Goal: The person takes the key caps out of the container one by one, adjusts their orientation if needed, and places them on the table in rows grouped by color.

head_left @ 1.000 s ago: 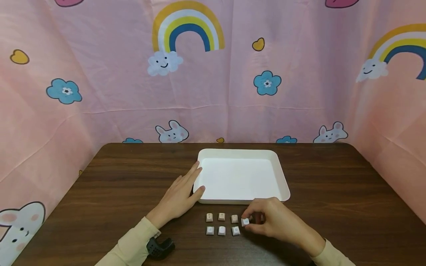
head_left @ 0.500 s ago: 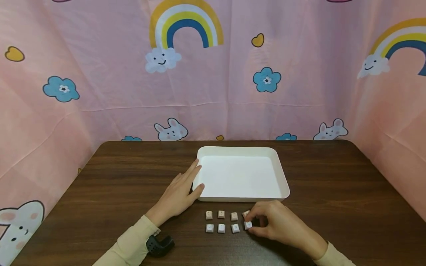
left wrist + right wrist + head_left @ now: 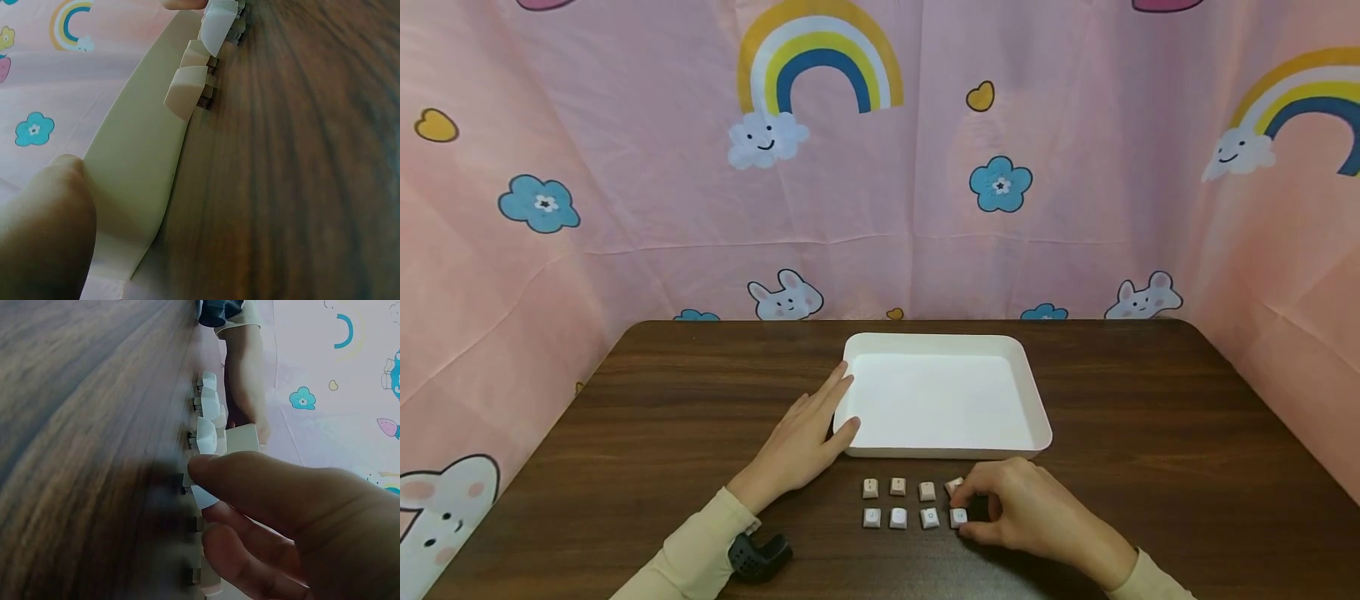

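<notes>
In the head view my right hand (image 3: 1028, 512) pinches a white keycap (image 3: 958, 518) between thumb and fingers at the right end of the front row. The same keycap (image 3: 205, 497) shows behind the thumb in the right wrist view. To its left lie several white keycaps, among them a middle one (image 3: 898, 518). Behind runs a row of beige keycaps; the rightmost beige keycap (image 3: 953, 486) is turned askew and partly covered by my fingers. My left hand (image 3: 805, 437) lies with straight fingers on the left rim of a white tray (image 3: 940, 453).
The tray stands just behind the keycap rows on a dark wooden table (image 3: 700, 375). A black band (image 3: 760, 557) sits at the left wrist. Pink patterned cloth (image 3: 662, 167) hangs behind the table and along its sides.
My right hand has moved the white keycap slightly toward the front, into line with the front row. The rightmost beige keycap has come partly into sight. My left hand stays at the tray.
</notes>
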{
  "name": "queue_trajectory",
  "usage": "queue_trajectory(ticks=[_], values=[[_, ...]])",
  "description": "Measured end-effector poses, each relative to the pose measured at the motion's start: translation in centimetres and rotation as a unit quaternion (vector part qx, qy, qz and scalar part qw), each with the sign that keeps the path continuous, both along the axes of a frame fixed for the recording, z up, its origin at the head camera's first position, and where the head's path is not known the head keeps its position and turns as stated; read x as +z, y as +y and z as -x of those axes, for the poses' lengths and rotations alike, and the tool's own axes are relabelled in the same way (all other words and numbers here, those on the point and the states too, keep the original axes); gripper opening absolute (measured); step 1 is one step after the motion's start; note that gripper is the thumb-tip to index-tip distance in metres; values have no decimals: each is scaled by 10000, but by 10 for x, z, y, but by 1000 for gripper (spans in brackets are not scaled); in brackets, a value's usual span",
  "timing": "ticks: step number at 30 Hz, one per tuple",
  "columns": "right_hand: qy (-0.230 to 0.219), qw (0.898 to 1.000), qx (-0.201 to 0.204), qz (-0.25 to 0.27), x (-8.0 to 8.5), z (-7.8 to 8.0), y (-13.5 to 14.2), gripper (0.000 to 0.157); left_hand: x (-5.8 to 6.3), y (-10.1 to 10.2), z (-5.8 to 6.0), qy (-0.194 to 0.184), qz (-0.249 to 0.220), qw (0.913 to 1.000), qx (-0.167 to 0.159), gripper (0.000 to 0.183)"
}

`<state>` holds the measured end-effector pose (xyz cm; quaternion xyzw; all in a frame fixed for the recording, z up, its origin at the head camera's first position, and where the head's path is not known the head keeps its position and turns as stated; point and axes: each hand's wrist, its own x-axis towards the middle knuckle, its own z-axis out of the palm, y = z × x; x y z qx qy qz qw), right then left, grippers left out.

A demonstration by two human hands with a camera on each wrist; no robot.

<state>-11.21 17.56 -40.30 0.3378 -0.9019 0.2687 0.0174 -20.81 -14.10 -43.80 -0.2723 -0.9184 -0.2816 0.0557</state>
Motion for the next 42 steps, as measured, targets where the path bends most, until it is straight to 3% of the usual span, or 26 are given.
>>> queue_trajectory(ticks=[8, 15, 28, 36, 42], values=[[-24, 9998, 2, 195, 2, 1, 0, 17, -1, -1, 0, -34, -13, 10000, -10, 68], [162, 9981, -237, 545, 8, 4, 3, 10, -1, 0, -1, -98, 26, 9999, -11, 68], [1113, 9836, -660, 1259, 18, 15, 21, 19, -2, 3, 0, -75, -75, 9999, -29, 70], [1629, 9733, -1048, 1229, 15, 21, 28, 22, -3, 5, 3, -30, -87, 9999, -64, 70], [1723, 9711, -1193, 1144, 12, 25, 34, 23, -3, 5, 5, -23, -67, 9999, -80, 70]])
